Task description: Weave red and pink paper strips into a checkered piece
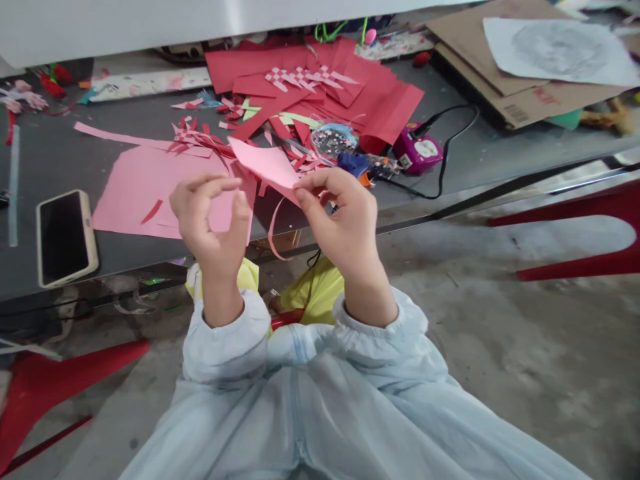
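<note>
Between thumb and fingers, my right hand [345, 217] pinches the corner of a folded piece of pink paper [265, 163], held above the table's front edge. A thin pink strip [273, 230] curls down below it. My left hand [213, 223] is beside the paper's left side with fingers curved and thumb apart, holding nothing that I can see. Under that hand a large pink sheet [135, 187] lies on the dark table, with a small red scrap [152, 211] on it. Woven red and pink paper pieces [193, 135] lie behind my hands.
Red paper sheets [390, 110] are piled at the back, with white-and-red woven pieces [305, 78] on top. A purple box [419, 150] with a black cable sits right of a blue tool [355, 163]. A phone [67, 237] lies at left; cardboard [530, 110] is at right.
</note>
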Available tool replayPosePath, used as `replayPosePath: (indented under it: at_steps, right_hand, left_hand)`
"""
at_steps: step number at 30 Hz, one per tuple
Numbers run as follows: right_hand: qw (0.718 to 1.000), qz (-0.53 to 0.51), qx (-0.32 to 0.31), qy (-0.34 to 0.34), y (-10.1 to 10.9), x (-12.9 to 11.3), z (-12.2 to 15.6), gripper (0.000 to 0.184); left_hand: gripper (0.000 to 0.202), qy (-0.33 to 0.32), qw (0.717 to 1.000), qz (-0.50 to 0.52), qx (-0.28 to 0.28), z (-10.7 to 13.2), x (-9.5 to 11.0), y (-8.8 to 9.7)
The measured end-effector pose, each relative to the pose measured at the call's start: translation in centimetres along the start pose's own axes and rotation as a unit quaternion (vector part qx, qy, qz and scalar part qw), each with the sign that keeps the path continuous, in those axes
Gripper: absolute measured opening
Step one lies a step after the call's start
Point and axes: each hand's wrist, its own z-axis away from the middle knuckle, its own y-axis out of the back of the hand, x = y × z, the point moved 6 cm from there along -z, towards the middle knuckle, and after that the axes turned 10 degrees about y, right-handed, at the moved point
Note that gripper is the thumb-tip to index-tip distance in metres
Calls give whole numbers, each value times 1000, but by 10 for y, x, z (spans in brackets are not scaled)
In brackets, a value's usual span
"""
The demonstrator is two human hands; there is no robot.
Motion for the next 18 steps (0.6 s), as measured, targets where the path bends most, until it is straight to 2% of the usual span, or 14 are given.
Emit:
replayPosePath:
  at_steps: [2,4,7,11,18]
  right_hand:
    - [1000,5,-26,8,-8,-2,2,11]
    - [999,12,-40,16,-12,-4,3,10]
    - [998,13,-50,27,-16,-7,4,8]
    - [998,-16,-65,-2,-20,-4,5,5]
    - [994,-47,-91,-46,-26,6,6,7]
  left_hand:
    - [14,-51,996,10,-68,3,9,-7]
    - [14,-63,992,4,-110,4,12,-13]
    - [5,-45,992,-24,-118,4,10,-18]
    - [9,-16,993,-16,-115,2,5,-17]
    - [10,41,983,17,-181,2,-4,-23]
